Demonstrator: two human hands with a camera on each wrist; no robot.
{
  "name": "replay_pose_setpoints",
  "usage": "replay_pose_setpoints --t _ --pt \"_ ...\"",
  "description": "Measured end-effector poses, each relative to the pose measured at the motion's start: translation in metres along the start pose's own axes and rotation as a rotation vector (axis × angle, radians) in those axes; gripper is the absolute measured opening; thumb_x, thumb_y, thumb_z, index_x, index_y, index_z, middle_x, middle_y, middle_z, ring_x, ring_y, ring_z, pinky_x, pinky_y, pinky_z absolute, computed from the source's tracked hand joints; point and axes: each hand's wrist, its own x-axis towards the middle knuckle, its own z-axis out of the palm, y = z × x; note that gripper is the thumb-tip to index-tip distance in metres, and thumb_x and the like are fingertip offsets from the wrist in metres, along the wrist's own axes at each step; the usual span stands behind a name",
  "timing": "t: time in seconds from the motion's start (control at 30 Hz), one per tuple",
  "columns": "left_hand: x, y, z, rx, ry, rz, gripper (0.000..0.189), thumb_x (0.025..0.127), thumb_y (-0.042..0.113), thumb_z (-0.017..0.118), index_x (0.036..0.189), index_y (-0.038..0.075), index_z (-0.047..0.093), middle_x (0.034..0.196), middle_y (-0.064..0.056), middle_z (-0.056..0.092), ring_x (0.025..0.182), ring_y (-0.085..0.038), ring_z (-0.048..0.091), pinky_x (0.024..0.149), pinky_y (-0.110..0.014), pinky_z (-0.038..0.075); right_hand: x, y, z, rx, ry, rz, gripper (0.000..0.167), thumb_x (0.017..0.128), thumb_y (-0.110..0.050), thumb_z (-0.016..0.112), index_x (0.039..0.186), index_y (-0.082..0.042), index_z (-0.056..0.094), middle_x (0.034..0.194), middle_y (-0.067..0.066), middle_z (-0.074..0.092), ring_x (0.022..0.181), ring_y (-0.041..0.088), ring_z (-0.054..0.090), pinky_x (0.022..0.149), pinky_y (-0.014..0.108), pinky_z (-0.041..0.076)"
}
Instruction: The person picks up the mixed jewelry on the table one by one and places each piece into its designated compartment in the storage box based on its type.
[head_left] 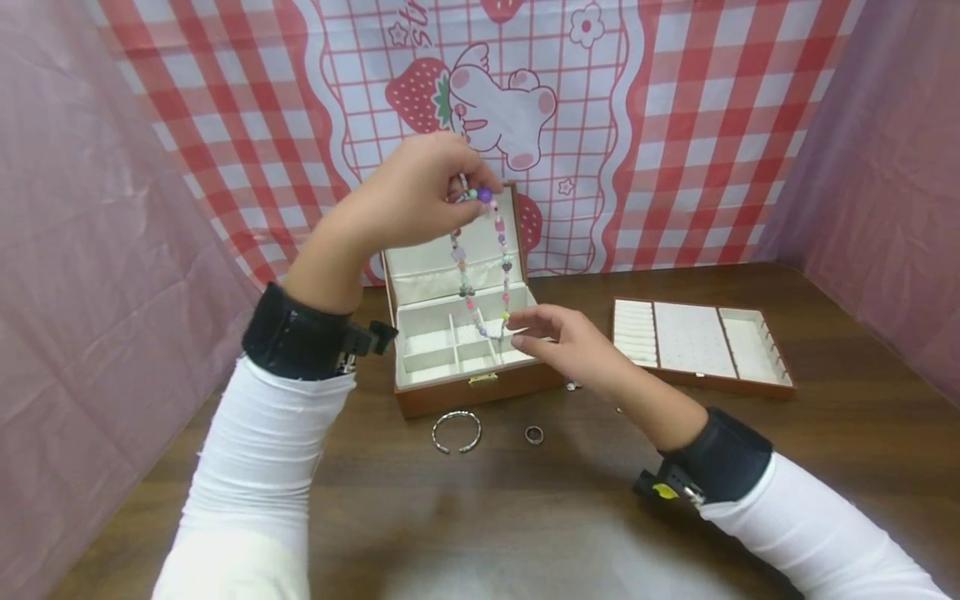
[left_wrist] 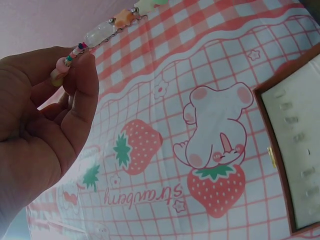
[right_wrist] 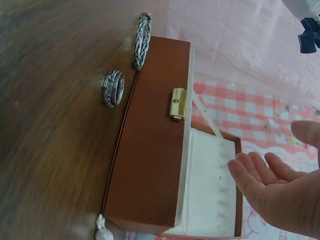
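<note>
My left hand (head_left: pixel 405 196) holds a colourful beaded necklace (head_left: pixel 501 237) up between thumb and fingers, beside a large purple bead. The strand hangs in a long loop before an open brown jewelry box (head_left: pixel 442 402) with cream compartments. Pastel beads, one shaped like a star (left_wrist: pixel 124 18), show above the fingers in the left wrist view. My right hand (head_left: pixel 566 342) is raised at the loop's lower end, its fingertips right by the beads. In the right wrist view its fingers (right_wrist: pixel 248 175) are loosely bent, with the thumb apart and nothing gripped.
In front of the box lie a silver open bangle (right_wrist: pixel 143 41) and a silver ring (right_wrist: pixel 111 89). A small white piece (right_wrist: pixel 103 234) sits by the box's corner. To the right is a brown-edged tray (head_left: pixel 693 337) with cream sections. A strawberry-print cloth (head_left: pixel 585 167) hangs behind.
</note>
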Motion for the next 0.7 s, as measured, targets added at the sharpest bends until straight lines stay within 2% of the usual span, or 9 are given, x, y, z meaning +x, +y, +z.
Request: replay_pose_setpoints --t 0.13,0.33,0.47,0.7 --pt "0.003 0.001 0.001 -0.03 0.008 -0.024 0.016 0.09 0.005 0.068 0.105 0.003 0.071 0.1 -0.005 0.065 0.08 -0.017 0.05 0.071 -0.026 0.045 0.003 0.0 0.001 0.128 0.012 0.054 0.029 0.097 -0.011 0.06 0.119 0.008 0.058 0.121 0.019 0.064 0.11 0.024 0.062 0.1 0.04 0.046" --pt "0.001 -0.001 0.005 -0.073 0.019 -0.048 0.016 0.089 0.005 0.068 0.105 0.004 0.071 0.097 -0.004 0.065 0.081 -0.015 0.051 0.072 -0.026 0.046 0.002 0.003 -0.001 0.272 0.011 0.1 0.019 0.097 -0.004 0.057 0.107 0.012 0.058 0.091 0.011 0.07 0.085 0.016 0.069 0.086 0.036 0.055" --pt "-0.005 -0.005 0.009 -0.1 0.023 -0.052 0.017 0.09 0.005 0.068 0.106 0.003 0.071 0.097 -0.006 0.064 0.081 -0.018 0.051 0.071 -0.028 0.045 -0.001 0.003 -0.004 0.285 0.022 0.11 0.019 0.097 -0.004 0.056 0.106 0.012 0.057 0.085 0.006 0.07 0.08 0.015 0.068 0.082 0.036 0.056" --pt "-0.019 -0.012 0.02 -0.123 0.032 -0.048 0.017 0.088 0.006 0.07 0.105 0.003 0.071 0.097 -0.007 0.064 0.081 -0.019 0.054 0.072 -0.029 0.047 -0.004 -0.005 -0.015 0.292 0.058 0.096 0.018 0.099 -0.007 0.054 0.104 0.011 0.055 0.087 0.008 0.066 0.078 0.016 0.067 0.079 0.032 0.057"
